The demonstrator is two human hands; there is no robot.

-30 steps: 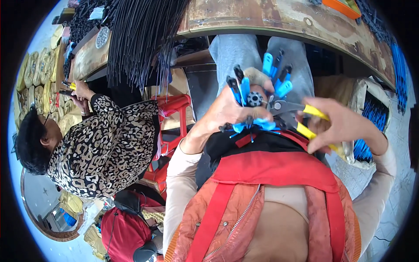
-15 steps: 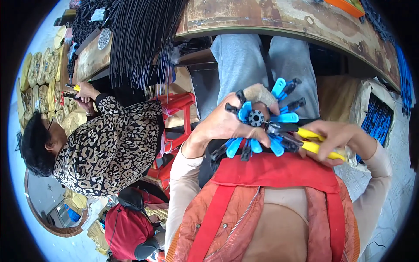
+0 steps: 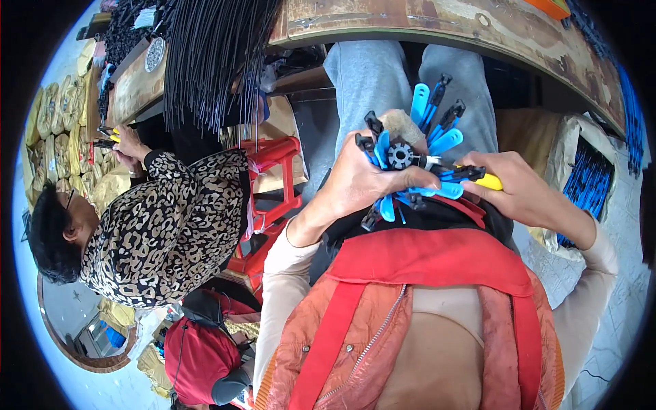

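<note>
My left hand is closed around a bundle that looks like an umbrella frame. At its centre is a round black notched hub; flat blue plastic strips and black-tipped ribs fan out from it. A tan wrap covers one of my left fingers. To the right of the hub, my right hand grips yellow-handled pliers. Their jaws point toward the hub, partly hidden behind a black rib end, so what they touch cannot be made out.
A worn wooden table curves across the far side, with many long black rods hanging over its edge. A sack of blue-black parts stands at right. Left, a co-worker in a patterned top sits near a red stool.
My right hand has moved up a little, its fingers now covering more of the yellow handles. The frame has turned and tilted in my left hand, its blue strips shifting.
</note>
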